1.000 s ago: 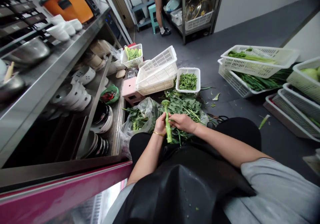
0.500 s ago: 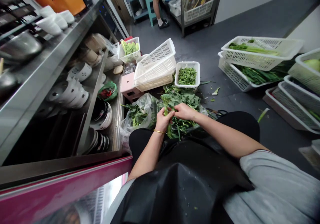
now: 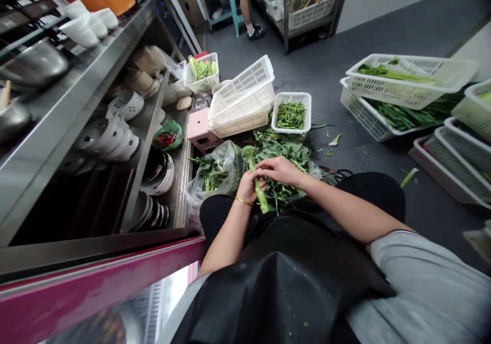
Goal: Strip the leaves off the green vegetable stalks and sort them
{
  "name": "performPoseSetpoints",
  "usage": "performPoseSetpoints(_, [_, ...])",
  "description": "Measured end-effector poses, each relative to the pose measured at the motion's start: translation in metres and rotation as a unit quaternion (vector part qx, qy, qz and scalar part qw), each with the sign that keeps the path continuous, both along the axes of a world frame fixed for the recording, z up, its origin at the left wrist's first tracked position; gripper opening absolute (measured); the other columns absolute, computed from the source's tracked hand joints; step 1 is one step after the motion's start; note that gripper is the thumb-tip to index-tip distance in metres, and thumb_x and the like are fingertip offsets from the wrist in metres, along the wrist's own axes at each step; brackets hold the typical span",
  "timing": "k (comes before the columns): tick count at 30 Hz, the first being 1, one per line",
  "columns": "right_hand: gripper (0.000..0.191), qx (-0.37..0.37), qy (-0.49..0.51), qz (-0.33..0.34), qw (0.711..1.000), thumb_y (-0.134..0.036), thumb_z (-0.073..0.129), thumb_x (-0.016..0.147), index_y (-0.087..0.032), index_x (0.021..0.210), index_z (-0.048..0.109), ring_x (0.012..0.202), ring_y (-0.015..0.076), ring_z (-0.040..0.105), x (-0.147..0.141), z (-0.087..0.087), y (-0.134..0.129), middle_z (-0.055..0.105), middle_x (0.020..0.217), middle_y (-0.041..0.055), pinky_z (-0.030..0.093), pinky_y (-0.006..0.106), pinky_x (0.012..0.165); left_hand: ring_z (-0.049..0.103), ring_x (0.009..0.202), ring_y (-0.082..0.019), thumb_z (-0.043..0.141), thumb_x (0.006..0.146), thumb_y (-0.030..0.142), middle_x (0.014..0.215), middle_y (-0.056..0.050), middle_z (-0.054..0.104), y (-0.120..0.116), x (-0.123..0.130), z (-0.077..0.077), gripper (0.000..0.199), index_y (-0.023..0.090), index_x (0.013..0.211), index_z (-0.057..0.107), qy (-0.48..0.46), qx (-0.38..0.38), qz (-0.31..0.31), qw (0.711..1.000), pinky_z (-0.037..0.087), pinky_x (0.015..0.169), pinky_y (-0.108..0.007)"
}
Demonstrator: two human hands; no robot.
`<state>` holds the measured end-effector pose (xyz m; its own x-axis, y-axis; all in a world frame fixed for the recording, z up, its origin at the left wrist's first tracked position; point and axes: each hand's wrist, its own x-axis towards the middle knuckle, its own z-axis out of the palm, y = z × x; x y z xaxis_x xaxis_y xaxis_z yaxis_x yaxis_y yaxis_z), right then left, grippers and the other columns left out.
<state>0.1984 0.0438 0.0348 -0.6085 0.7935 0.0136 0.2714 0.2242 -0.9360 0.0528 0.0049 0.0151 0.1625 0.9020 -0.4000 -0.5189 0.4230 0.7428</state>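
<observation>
My left hand (image 3: 247,186) is wrapped round a green stalk (image 3: 261,197) with a floret head at its upper end. The stalk slants, its thick cut end toward my lap. My right hand (image 3: 279,171) touches the stalk at its middle, fingers bent and pressed together over it. Beneath and beyond both hands lies a pile of leafy greens (image 3: 293,152). A clear plastic bag (image 3: 230,167) with more greens sits to the left. Just beyond the pile, a small white basket (image 3: 291,113) holds cut green pieces.
White baskets (image 3: 241,98) lean on a pink stool (image 3: 199,129). More vegetable baskets (image 3: 406,86) stand at the right. A steel shelf (image 3: 95,73) with bowls runs along the left. Another person's leg (image 3: 244,1) shows at the back.
The stalk is tilted differently, its head further left and its thick end now showing below my hands. My right hand has shifted slightly left onto it. The view has moved a little.
</observation>
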Motion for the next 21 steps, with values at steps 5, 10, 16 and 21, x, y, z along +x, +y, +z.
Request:
performPoseSetpoints(5, [0.038,-0.018,0.021,-0.095,0.995,-0.04,0.053,0.083,-0.012,0.105,0.066,0.052,0.0109,0.057,0.024,0.0,0.034,0.067,0.074,0.0042,0.046,0.024,0.055,0.033,0.034,-0.007,0.048,0.081,0.041,0.053,0.003,0.039,-0.004,-0.011,0.002,0.024,0.018,0.076,0.046,-0.109,-0.077,-0.099,0.986,0.024,0.03,-0.018])
performPoseSetpoints(10, [0.063,0.079,-0.118,-0.252,0.957,-0.047,0.064,0.077,-0.006,0.124,0.054,0.081,0.0206,0.063,0.069,0.027,0.124,0.067,0.095,0.015,0.048,0.033,0.073,0.019,0.031,-0.004,0.044,0.081,0.053,0.051,0.006,0.028,-0.005,-0.013,-0.001,0.034,0.021,0.073,0.037,-0.136,-0.056,-0.097,0.984,0.018,0.027,-0.016])
performPoseSetpoints(16, [0.041,-0.114,-0.007,-0.009,0.993,-0.052,0.061,0.076,-0.011,0.082,0.065,0.057,0.0124,0.056,0.011,0.004,0.065,0.064,0.068,0.005,0.041,0.023,0.052,0.016,0.031,-0.004,0.042,0.081,0.055,0.05,0.007,0.025,-0.002,-0.002,-0.005,0.035,0.021,0.072,0.036,-0.149,-0.081,-0.132,0.977,0.017,0.026,-0.016])
performPoseSetpoints(21, [0.028,0.163,-0.069,-0.139,0.974,-0.037,0.051,0.085,-0.014,0.071,0.058,0.066,0.0144,0.054,-0.013,-0.005,0.02,0.059,0.071,0.0058,0.04,0.026,0.062,0.024,0.036,-0.005,0.041,0.084,0.035,0.054,0.004,0.03,0.003,0.006,-0.01,0.023,0.019,0.068,0.039,-0.168,-0.079,-0.03,0.982,0.022,0.032,-0.015])
